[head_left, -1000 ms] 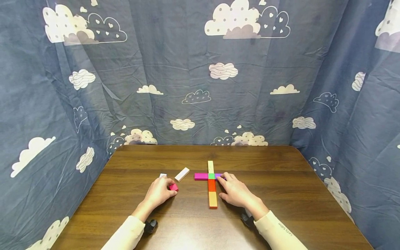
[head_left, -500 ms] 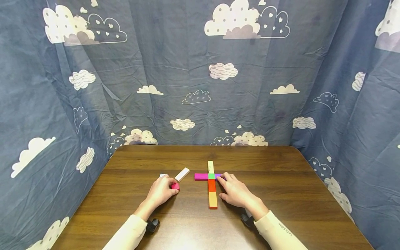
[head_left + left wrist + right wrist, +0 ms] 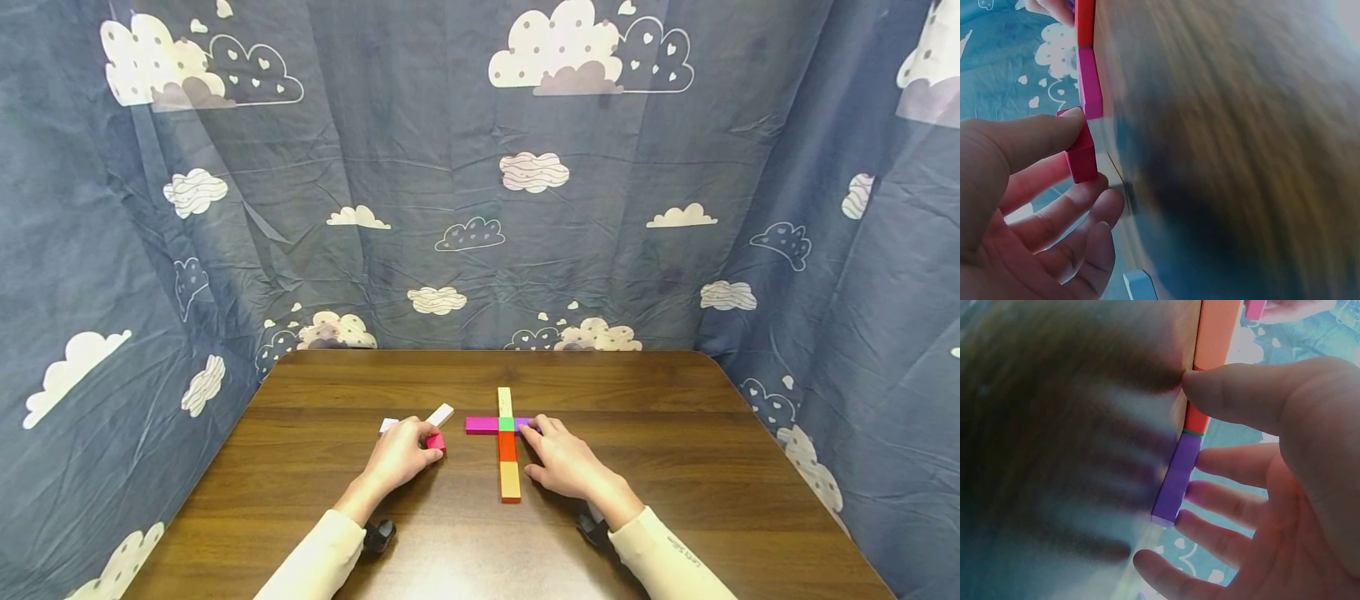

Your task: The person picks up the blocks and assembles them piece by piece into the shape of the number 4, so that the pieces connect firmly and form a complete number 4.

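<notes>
Between thumb and fingers, my left hand (image 3: 401, 454) pinches a small crimson block (image 3: 1082, 150), left of a cross made of colored blocks. A green block (image 3: 507, 424) sits at the cross's center. The magenta block (image 3: 482, 426) forms its left arm and the cream block (image 3: 505, 402) its far arm. Toward me run the red block (image 3: 507, 447) and the orange block (image 3: 510, 479). With fairly straight fingers, my right hand (image 3: 566, 462) touches the purple block (image 3: 1179, 478), the right arm, partly hidden in the head view. Its thumb tip lies beside the red and orange blocks.
A long white block (image 3: 444, 412) lies slantwise behind my left hand. Another pale block (image 3: 387, 424) shows partly beyond that hand's knuckles. The wooden table (image 3: 637, 383) ends at a patterned curtain (image 3: 450, 167) behind and at both sides.
My left hand has carried the crimson block a little to the right, toward the cross, and now covers part of the long white block. The right hand has stayed in place.
</notes>
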The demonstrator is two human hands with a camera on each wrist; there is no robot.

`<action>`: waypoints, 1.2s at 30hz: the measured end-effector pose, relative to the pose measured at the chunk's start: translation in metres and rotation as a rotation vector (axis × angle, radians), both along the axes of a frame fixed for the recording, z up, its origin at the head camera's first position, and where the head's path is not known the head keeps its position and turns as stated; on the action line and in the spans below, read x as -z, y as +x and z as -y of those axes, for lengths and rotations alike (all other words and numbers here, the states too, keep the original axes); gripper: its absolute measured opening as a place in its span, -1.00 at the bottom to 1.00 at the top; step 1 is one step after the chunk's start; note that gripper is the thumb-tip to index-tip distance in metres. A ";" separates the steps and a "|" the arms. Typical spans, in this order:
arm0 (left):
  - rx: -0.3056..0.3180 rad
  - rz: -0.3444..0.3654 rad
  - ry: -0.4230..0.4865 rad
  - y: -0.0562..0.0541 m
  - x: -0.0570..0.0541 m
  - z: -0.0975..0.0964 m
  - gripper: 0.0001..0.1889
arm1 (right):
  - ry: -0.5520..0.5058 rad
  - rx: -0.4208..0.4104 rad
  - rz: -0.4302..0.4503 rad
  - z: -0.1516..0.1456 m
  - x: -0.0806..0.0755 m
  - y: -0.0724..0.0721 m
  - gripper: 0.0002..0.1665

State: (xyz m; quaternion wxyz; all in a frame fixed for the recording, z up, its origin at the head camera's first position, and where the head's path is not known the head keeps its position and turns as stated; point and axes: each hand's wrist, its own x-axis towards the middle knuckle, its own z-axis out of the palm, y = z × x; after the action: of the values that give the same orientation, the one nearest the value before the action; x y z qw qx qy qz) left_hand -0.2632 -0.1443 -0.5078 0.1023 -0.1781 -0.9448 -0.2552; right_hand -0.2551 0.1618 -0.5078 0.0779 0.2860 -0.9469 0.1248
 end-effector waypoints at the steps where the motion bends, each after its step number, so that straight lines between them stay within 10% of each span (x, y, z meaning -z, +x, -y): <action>1: 0.003 0.003 0.006 -0.001 0.000 -0.002 -0.82 | 0.000 0.000 0.000 0.000 0.000 0.000 -0.23; 36: -0.051 0.012 -0.078 -0.035 0.002 -0.036 -0.73 | 0.010 0.011 0.014 -0.001 0.003 -0.001 -0.21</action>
State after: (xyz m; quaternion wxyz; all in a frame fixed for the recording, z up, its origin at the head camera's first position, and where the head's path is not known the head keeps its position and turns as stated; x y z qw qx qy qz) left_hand -0.2984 -0.1088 -0.5098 0.0963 -0.1562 -0.9589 -0.2165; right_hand -0.2562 0.1631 -0.5105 0.0704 0.2804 -0.9495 0.1218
